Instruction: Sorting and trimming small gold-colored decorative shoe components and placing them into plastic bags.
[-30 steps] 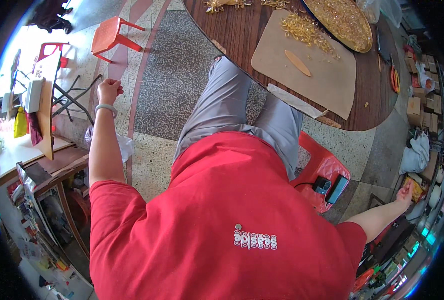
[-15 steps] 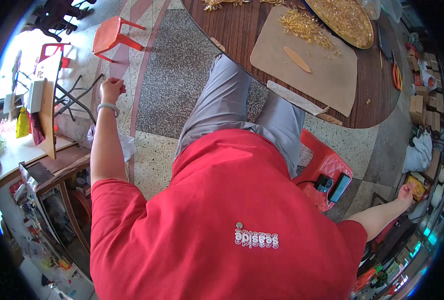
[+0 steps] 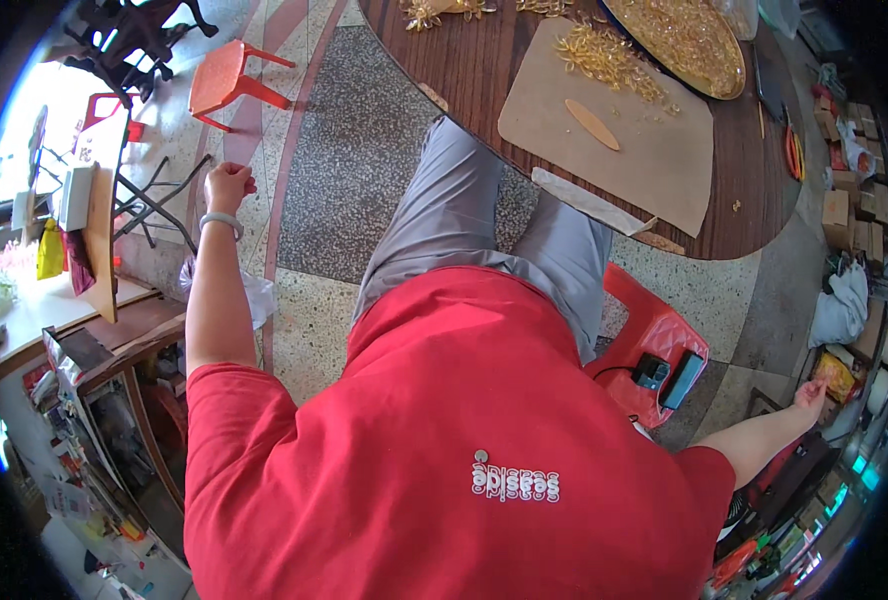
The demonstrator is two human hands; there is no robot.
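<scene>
Yellow, the packet (image 3: 837, 377) shows just beside my right hand (image 3: 810, 394), whose grip I can't make out; my left hand (image 3: 229, 186), in a loose fist with nothing visible inside, appears below the stool (image 3: 220, 78).

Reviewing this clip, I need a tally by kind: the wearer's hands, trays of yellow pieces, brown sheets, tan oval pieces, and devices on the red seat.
Hands: 2 (left hand, right hand)
Tray of yellow pieces: 1
Brown sheet: 1
Tan oval piece: 1
Devices on the red seat: 2 (boxy device, flat device)
Total: 7
</scene>
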